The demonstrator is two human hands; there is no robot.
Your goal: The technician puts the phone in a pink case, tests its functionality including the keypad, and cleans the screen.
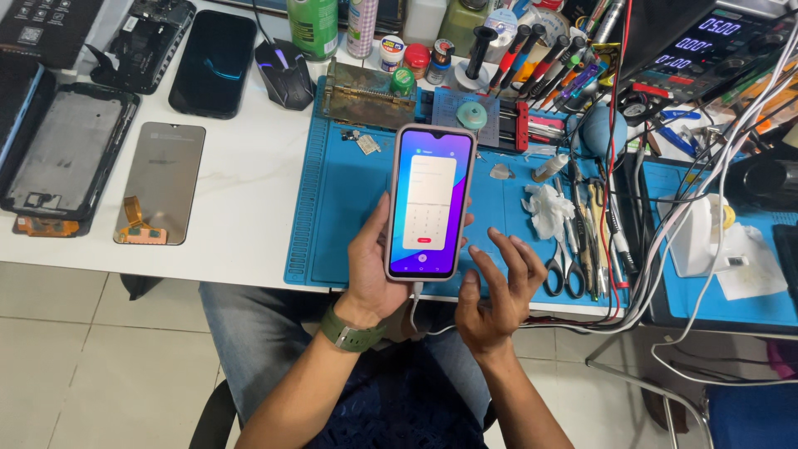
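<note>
Two hands: left hand (pixel 371 270) grips lit phone (pixel 430 202) upright; right hand (pixel 492 287) open, empty, at 4 o'clock past bench (pixel 241 183) edge; green bottle (pixel 313 27) at 11.

Open blue mat (pixel 341 199) is lying clear left of the lit phone (pixel 430 202), giving the hands room to pass there. To the right, scissors (pixel 564 276), a row of tweezers (pixel 587 224) and crumpled tissue (pixel 546 208) are crowding the mat, and a bundle of cables (pixel 665 249) is crossing it, probably snagging any reach. Behind, bottles (pixel 314 25) and a screwdriver rack (pixel 532 62) are walling the far edge. White surface (pixel 249 191) beside the loose screen panel (pixel 160 183) is staying bare.
</note>
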